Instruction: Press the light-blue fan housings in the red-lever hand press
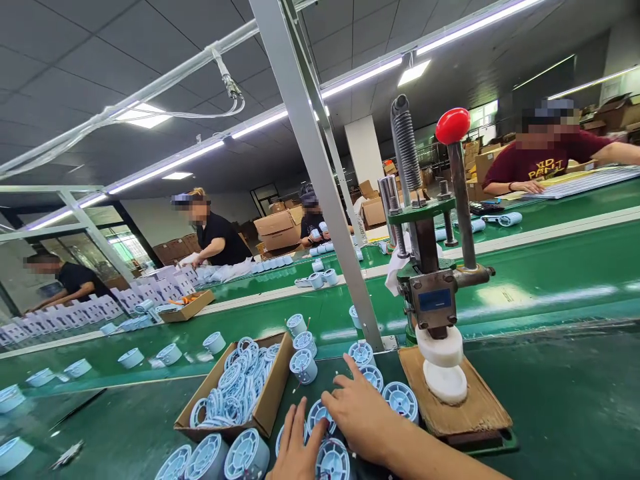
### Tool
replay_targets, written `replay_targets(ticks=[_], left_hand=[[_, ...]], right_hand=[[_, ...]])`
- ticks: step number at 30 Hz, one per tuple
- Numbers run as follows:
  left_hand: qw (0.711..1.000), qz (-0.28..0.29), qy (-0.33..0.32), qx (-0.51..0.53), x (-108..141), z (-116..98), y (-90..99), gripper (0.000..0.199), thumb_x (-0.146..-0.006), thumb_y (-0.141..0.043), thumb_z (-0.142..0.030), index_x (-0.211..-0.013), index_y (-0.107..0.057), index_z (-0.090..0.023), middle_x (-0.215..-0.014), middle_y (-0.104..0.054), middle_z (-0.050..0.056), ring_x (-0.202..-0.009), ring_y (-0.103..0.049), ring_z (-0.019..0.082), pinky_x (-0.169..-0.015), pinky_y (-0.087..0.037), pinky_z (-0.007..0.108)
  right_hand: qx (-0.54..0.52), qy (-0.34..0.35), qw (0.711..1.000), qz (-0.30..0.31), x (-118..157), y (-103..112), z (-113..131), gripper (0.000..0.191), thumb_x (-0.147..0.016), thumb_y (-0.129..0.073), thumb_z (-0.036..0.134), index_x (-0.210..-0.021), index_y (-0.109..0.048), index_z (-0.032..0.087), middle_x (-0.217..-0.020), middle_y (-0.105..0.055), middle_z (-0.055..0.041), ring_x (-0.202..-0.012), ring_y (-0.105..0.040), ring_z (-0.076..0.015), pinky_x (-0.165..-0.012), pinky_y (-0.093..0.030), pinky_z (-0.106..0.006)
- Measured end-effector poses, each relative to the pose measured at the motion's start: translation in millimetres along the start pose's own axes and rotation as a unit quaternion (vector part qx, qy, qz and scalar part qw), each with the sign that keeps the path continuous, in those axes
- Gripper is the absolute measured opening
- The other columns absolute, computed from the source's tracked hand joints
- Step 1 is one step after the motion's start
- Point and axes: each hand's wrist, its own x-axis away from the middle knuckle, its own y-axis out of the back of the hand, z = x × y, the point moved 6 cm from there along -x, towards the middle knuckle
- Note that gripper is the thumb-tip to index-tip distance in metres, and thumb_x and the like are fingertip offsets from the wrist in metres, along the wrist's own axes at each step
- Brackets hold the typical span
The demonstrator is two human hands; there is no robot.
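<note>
My left hand [296, 448] is at the bottom centre, fingers stretched upward and thumb apart, over a light-blue round plastic housing [284, 437] that it partly hides. To its right, my right hand [363, 417] reaches in with the index finger extended and the other fingers loosely bent. Below its fingers sits a spoked blue housing [317, 415], partly covered; whether the fingertips press on it I cannot tell. Another housing [334, 460] stands just under both hands. More of them surround the hands, including one housing [401, 400] beside my right wrist.
A cardboard box [274, 413] of blue rings stands to the left. On the right is a hand press [433, 300] with a red-knobbed lever and white pads over a wooden board [485, 407]. A metal post [320, 167] rises behind. Several people work across the green conveyor [550, 273].
</note>
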Motion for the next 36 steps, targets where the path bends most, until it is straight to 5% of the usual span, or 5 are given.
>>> replay_targets(ticks=[8, 13, 19, 25, 36], left_hand=[[0.997, 0.071, 0.030, 0.025, -4.7, 1.8, -3.1, 0.071, -0.069, -0.051, -0.012, -0.136, -0.052, -0.035, -0.154, -0.039, 0.002, -0.147, -0.022, 0.028, -0.098, -0.051, 0.040], [0.995, 0.051, 0.029, 0.085, -2.0, 5.6, 1.9, 0.072, -0.064, -0.056, -0.020, -0.135, -0.054, -0.032, -0.152, -0.040, 0.007, -0.147, -0.024, 0.030, -0.098, -0.050, 0.041], [0.989, 0.077, 0.035, 0.121, 2.1, 1.2, 11.0, 0.087, -0.055, -0.064, -0.037, -0.140, -0.048, -0.026, -0.156, -0.032, 0.010, -0.148, -0.017, 0.035, -0.105, -0.043, 0.050], [0.989, 0.063, 0.026, 0.133, 6.1, -2.2, 14.1, 0.086, -0.054, -0.063, -0.035, -0.138, -0.049, -0.024, -0.153, -0.036, 0.012, -0.147, -0.019, 0.035, -0.108, -0.041, 0.048], [0.974, -0.014, 0.018, 0.227, 16.4, 3.9, 23.6, 0.084, -0.050, -0.068, -0.027, -0.133, -0.052, -0.018, -0.145, -0.042, 0.017, -0.138, -0.036, 0.035, -0.112, -0.037, 0.043]], right_hand=[[-0.020, -0.039, 0.998, -0.041, 1.1, -0.9, -1.4, 0.027, -0.082, -0.063, 0.025, -0.106, -0.062, 0.012, -0.098, -0.069, -0.0107, -0.110, -0.058, -0.0287, -0.113, -0.026, -0.057], [-0.045, -0.086, 0.990, -0.099, 7.2, 11.2, -13.6, 0.026, -0.085, -0.045, 0.008, -0.104, -0.060, 0.017, -0.106, -0.065, -0.0070, -0.113, -0.054, -0.0238, -0.115, -0.020, -0.055], [-0.109, -0.098, 0.974, -0.172, 14.1, 20.8, -16.8, 0.034, -0.080, -0.046, 0.004, -0.106, -0.060, 0.020, -0.108, -0.064, -0.0030, -0.113, -0.053, -0.0212, -0.117, -0.016, -0.052], [-0.127, -0.082, 0.969, -0.193, 14.1, 16.0, -9.3, 0.031, -0.077, -0.049, 0.004, -0.100, -0.062, 0.019, -0.103, -0.065, -0.0028, -0.106, -0.056, -0.0209, -0.114, -0.021, -0.052], [-0.181, -0.044, 0.918, -0.350, 26.5, 22.4, -5.7, 0.041, -0.075, -0.039, -0.005, -0.099, -0.059, 0.022, -0.098, -0.065, 0.0003, -0.096, -0.059, -0.0183, -0.109, -0.027, -0.049]])
